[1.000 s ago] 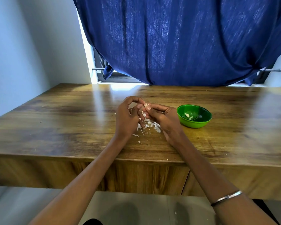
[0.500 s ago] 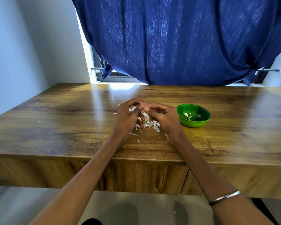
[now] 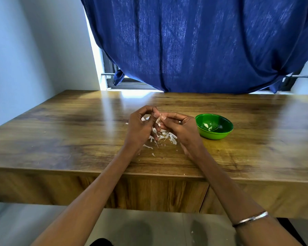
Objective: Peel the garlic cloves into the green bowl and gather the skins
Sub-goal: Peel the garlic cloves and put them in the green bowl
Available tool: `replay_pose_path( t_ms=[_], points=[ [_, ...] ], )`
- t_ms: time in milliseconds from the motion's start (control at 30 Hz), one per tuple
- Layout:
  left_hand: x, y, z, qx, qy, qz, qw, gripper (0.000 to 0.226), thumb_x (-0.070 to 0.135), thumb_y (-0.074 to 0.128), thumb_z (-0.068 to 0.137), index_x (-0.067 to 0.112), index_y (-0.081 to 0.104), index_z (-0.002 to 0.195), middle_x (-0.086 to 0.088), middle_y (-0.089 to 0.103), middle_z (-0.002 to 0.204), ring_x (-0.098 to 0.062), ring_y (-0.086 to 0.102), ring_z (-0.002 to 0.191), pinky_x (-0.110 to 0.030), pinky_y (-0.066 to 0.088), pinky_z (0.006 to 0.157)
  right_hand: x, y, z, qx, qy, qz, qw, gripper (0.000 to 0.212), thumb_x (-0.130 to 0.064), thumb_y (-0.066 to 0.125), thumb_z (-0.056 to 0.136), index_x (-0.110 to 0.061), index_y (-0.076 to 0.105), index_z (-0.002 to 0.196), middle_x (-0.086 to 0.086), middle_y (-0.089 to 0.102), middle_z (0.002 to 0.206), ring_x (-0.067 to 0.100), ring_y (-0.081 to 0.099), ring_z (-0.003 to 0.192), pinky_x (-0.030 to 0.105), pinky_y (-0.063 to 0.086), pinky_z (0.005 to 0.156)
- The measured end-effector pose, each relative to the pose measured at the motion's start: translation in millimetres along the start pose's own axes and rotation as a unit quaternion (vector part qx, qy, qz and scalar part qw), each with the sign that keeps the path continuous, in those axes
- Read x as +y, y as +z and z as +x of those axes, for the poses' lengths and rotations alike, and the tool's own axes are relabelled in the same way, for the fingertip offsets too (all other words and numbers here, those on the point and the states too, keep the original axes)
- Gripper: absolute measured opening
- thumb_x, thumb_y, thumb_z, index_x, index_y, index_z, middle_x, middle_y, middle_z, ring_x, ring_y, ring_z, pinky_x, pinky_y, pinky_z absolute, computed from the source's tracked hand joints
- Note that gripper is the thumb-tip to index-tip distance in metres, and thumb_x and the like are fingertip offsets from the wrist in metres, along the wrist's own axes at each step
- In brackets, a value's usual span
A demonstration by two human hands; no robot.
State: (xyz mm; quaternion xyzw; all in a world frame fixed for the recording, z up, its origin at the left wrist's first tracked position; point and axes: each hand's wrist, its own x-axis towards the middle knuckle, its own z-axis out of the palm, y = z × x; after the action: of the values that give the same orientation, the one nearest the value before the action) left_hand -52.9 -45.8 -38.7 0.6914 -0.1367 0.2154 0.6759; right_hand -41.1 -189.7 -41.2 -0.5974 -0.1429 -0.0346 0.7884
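Note:
My left hand [image 3: 140,128] and my right hand [image 3: 181,130] meet above the middle of the wooden table [image 3: 78,139]. Both pinch one small garlic clove [image 3: 160,116] between thumb and fingertips; most of the clove is hidden by the fingers. Under the hands lies a loose pile of white garlic skins [image 3: 164,136], with a few scraps nearer the front edge. To the right of my right hand stands the green bowl [image 3: 220,134], upright, holding two or three pale peeled cloves [image 3: 208,126].
A dark blue curtain [image 3: 194,41] hangs over the window behind the table's far edge. A pale wall stands at the left. The table's front edge runs just below my wrists. A metal bangle [image 3: 250,219] is on my right forearm.
Both hands stayed together over the skin pile, with the fingertips shifting slightly on the clove. The bowl has not moved.

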Motion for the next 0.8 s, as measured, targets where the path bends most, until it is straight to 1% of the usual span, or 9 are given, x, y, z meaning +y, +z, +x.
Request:
replay_pose_path(
  t_ms=[67, 133, 233, 300, 400, 467, 567, 667, 800],
  points=[
    [-1.0, 1.0, 0.1, 0.012, -0.006, 0.0, 1.0, 0.006, 0.005, 0.067, 0.097, 0.007, 0.066, 0.091, -0.001, 0.066, 0.081, -0.014, 0.062, 0.053, -0.027, 0.051, 0.039, -0.7, 0.9, -0.3, 0.01, -0.008, -0.012, 1.0, 0.013, -0.003, 0.074, 0.087, 0.0, 0.074, 0.099, 0.016, 0.076, 0.085, 0.017, 0.073, 0.071, 0.024, 0.06, 0.072],
    [-0.9, 2.1, -0.3, 0.016, -0.008, -0.001, 1.0, 0.004, 0.004, 0.068, 0.096, 0.004, 0.067, 0.092, -0.003, 0.067, 0.08, -0.014, 0.063, 0.053, -0.028, 0.052, 0.04, -0.9, 1.6, 0.5, 0.019, -0.01, -0.013, 1.0, 0.011, -0.002, 0.074, 0.086, -0.001, 0.074, 0.098, 0.015, 0.076, 0.086, 0.017, 0.074, 0.072, 0.024, 0.06, 0.07],
    [2.1, 2.9, -1.2, 0.023, -0.008, -0.011, 1.0, 0.005, 0.004, 0.073, 0.092, 0.002, 0.069, 0.093, 0.001, 0.07, 0.081, -0.015, 0.063, 0.054, -0.028, 0.052, 0.04, 0.2, 0.3, 2.5, 0.027, -0.007, 0.004, 1.0, 0.013, -0.004, 0.076, 0.086, -0.003, 0.075, 0.098, 0.015, 0.077, 0.094, 0.018, 0.074, 0.081, 0.027, 0.059, 0.078],
    [3.6, 3.7, -2.0, 0.024, -0.002, -0.008, 1.0, 0.011, 0.003, 0.079, 0.086, 0.001, 0.071, 0.094, 0.001, 0.072, 0.087, -0.017, 0.064, 0.054, -0.029, 0.052, 0.04, 0.6, -0.7, 3.0, 0.029, -0.008, 0.004, 1.0, 0.011, -0.005, 0.075, 0.087, -0.005, 0.076, 0.097, 0.01, 0.077, 0.093, 0.016, 0.073, 0.085, 0.03, 0.059, 0.084],
    [4.7, 4.7, -3.0, 0.028, -0.002, 0.0, 1.0, 0.016, 0.001, 0.083, 0.082, 0.002, 0.072, 0.094, 0.001, 0.074, 0.089, -0.019, 0.064, 0.052, -0.028, 0.052, 0.04, -0.2, -0.6, 2.3, 0.028, -0.008, 0.0, 1.0, 0.011, 0.0, 0.072, 0.087, -0.005, 0.074, 0.097, 0.008, 0.077, 0.089, 0.014, 0.073, 0.082, 0.025, 0.059, 0.078],
    [4.6, 4.4, -3.2, 0.041, 0.001, 0.011, 0.999, 0.015, 0.001, 0.083, 0.081, 0.003, 0.073, 0.091, 0.001, 0.075, 0.085, -0.02, 0.065, 0.05, -0.027, 0.051, 0.04, 0.1, -0.6, 2.3, 0.023, -0.008, -0.007, 1.0, 0.013, 0.003, 0.072, 0.087, -0.003, 0.074, 0.099, 0.013, 0.077, 0.091, 0.018, 0.075, 0.084, 0.026, 0.06, 0.078],
    [3.6, 2.4, -2.8, 0.06, 0.008, 0.021, 0.998, 0.011, 0.001, 0.083, 0.081, 0.005, 0.075, 0.087, 0.003, 0.075, 0.077, -0.017, 0.065, 0.049, -0.026, 0.051, 0.04, -0.8, 0.5, 1.0, 0.017, -0.034, -0.036, 0.999, 0.016, 0.002, 0.074, 0.086, 0.002, 0.074, 0.102, 0.016, 0.077, 0.095, 0.026, 0.076, 0.087, 0.028, 0.061, 0.079],
    [2.4, 0.5, -2.2, 0.07, 0.018, 0.03, 0.997, 0.009, -0.001, 0.082, 0.081, 0.004, 0.077, 0.085, 0.002, 0.075, 0.072, -0.015, 0.065, 0.048, -0.028, 0.052, 0.041, -1.8, 0.4, 0.1, 0.024, -0.078, -0.076, 0.994, 0.013, 0.001, 0.074, 0.087, 0.003, 0.076, 0.099, 0.014, 0.078, 0.093, 0.026, 0.076, 0.083, 0.03, 0.062, 0.076],
    [-1.5, -1.8, -1.4, 0.065, 0.043, 0.044, 0.996, 0.015, -0.006, 0.078, 0.082, 0.008, 0.077, 0.081, 0.005, 0.074, 0.069, -0.016, 0.064, 0.047, -0.029, 0.05, 0.039, -0.6, -1.2, 1.0, 0.028, -0.109, -0.117, 0.987, 0.012, 0.0, 0.076, 0.085, 0.004, 0.076, 0.096, 0.014, 0.078, 0.089, 0.027, 0.077, 0.08, 0.038, 0.063, 0.077]
  ],
)
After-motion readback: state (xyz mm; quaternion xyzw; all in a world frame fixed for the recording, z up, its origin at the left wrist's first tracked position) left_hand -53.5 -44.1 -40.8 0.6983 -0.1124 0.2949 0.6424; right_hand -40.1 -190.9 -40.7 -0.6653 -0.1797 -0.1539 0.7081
